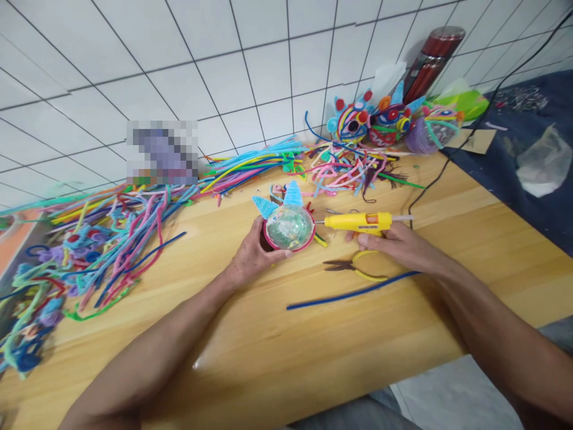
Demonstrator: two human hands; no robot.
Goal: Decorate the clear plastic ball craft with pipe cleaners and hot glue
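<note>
My left hand (254, 254) grips a clear plastic ball (290, 227) by its left side. A red band runs round the ball's rim, and two light-blue pointed ears made of pipe cleaner (293, 194) stand on top. In my right hand (385, 240) is a yellow hot glue gun (358, 221), a glue stick poking out of its rear. Its nozzle points left at the ball's right edge; whether they touch I cannot tell. Below the gun lie yellow-handled pliers (358, 265) and a dark-blue pipe cleaner (349, 295).
Heaps of coloured pipe cleaners (134, 239) spread over the left and back of the wooden table (250, 364). Several decorated balls (353, 124) stand at the back right by a red thermos (432, 63). A black cord (481, 116) crosses the right side. A tiled wall rises behind.
</note>
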